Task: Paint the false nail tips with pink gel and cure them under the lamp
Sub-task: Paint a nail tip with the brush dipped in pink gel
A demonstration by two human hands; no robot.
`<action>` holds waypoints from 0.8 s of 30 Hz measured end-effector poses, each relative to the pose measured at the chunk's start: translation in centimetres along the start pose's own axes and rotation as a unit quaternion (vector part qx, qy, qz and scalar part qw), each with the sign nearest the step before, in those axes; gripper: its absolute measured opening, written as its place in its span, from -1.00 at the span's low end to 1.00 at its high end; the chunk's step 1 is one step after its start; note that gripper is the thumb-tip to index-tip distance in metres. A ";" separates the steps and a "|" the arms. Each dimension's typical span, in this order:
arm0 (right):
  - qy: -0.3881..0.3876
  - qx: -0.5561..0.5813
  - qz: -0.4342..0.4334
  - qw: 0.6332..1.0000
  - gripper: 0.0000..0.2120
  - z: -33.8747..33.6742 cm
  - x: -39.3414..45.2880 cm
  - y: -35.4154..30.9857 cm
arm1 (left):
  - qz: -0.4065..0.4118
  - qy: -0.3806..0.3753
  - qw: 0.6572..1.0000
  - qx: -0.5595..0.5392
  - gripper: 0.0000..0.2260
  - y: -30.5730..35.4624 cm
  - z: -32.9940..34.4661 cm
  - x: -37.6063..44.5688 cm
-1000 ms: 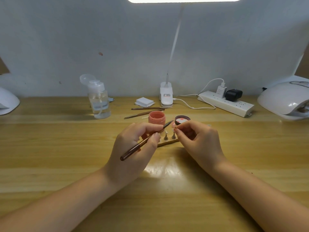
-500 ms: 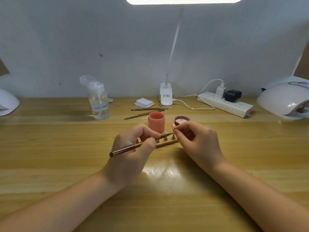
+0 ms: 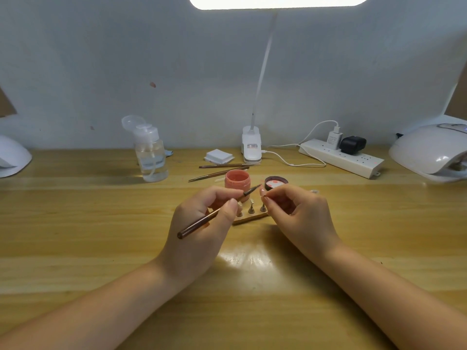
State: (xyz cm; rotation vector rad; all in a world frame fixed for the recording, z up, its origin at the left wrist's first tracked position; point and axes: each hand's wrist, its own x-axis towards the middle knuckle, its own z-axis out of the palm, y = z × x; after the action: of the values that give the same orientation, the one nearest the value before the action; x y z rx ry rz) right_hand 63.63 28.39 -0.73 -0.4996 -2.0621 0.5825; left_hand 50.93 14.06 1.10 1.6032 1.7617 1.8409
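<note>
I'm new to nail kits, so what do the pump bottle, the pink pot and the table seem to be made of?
The pump bottle looks like clear plastic: the liquid shows through it, under a white cap. The pink pot seems matte, opaque plastic, though the look leaves that open. The table looks like varnished wood or a wood-look laminate: grain lines run across it, with a glossy glare patch.

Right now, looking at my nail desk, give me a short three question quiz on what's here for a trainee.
1. True or false: the left hand grips the brush with its bristle end aimed towards the right hand.
2. What does the right hand pinch? A) a nail tip B) the jar lid C) the power strip
3. Fill in: the open pink gel jar stands just behind the wooden ______ that holds small pegs.

Key: 1 true; 2 A; 3 stand
</note>
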 end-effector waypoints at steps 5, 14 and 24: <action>0.001 0.016 0.021 1.000 -0.93 0.0 0.0 0.0 | 0.005 -0.007 1.000 -0.008 -0.77 0.1 -0.2 -0.1; -0.007 0.035 0.030 0.999 -0.93 0.0 0.0 -0.1 | 0.006 -0.004 1.000 -0.014 -0.82 0.0 -0.1 0.0; -0.009 0.041 0.026 0.999 -0.92 0.0 0.0 -0.1 | -0.001 0.004 0.999 -0.032 -0.86 0.0 0.0 0.0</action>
State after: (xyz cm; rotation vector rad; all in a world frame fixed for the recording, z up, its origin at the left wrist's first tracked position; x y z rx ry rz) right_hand 63.65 28.30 -0.69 -0.5028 -2.0382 0.7022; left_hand 50.90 14.02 1.08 1.5721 1.6886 1.8843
